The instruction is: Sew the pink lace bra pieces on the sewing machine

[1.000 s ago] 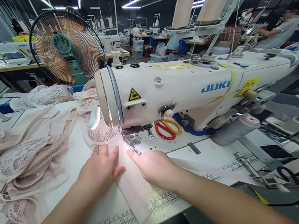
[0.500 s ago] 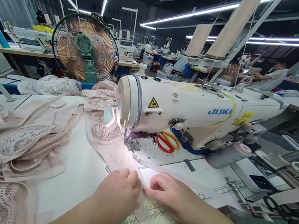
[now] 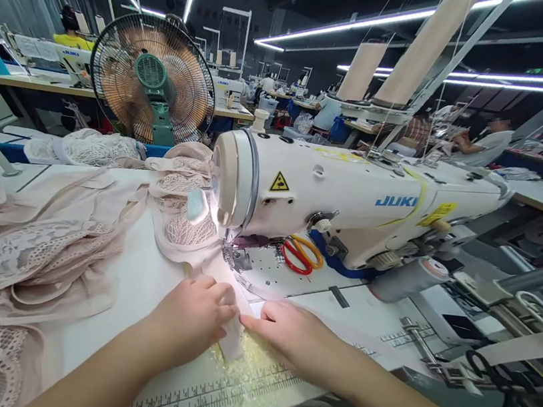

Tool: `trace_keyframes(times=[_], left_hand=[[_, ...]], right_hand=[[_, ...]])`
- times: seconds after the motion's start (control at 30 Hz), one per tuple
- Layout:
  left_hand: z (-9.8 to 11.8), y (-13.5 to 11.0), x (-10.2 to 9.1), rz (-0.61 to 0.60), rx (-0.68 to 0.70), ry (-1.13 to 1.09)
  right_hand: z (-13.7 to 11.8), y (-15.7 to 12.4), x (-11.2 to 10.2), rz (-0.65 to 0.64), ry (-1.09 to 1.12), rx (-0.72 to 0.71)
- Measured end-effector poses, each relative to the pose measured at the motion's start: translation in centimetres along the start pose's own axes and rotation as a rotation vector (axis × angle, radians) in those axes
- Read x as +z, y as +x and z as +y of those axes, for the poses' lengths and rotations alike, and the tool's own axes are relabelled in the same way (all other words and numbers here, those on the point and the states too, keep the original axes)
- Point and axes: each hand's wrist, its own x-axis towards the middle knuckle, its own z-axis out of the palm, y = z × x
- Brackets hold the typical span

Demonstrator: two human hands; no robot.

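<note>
A pale pink lace bra lies partly under the head of the white JUKI sewing machine. Its smooth fabric band runs from the needle area toward me. My left hand is closed over this band, fingers curled on it just in front of the needle. On the band's right edge, my right hand pinches the fabric between thumb and forefinger. The needle itself is too small to make out beside the presser foot.
Red-handled scissors and yellow-handled ones lie on the machine bed. More lace bras are heaped at left. Behind stands a fan. A grey thread cone lies at right. A printed ruler runs along the front edge.
Both hands have moved forward, toward the needle, and slightly left, still on the fabric band. More of the ruler shows in front of them. The camera view has shifted a little.
</note>
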Motion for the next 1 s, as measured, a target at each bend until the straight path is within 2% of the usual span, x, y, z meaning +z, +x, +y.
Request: trace_keyframes(times=[0.23,0.37,0.63,0.87,1.0], left_hand=[[-1.6,0.2,-0.8,-0.002,-0.013,-0.031],[-2.5,0.2,-0.5,-0.011,-0.036,-0.013],[-3.4,0.2,0.4,0.061,-0.072,-0.012],[-2.5,0.5,0.0,0.11,0.004,-0.084],[-1.6,0.6,-0.3,0.091,0.016,-0.091]], right_hand=[[-0.1,1.8,-0.7,-0.082,-0.039,0.036],[-0.4,2.9,-1.6,-0.142,-0.021,0.06],[-1.2,4.2,-2.6,-0.239,-0.026,0.178],[-1.6,4.7,-3.2,-0.281,-0.061,0.231],[-1.5,4.8,-3.1,-0.281,-0.082,0.227]])
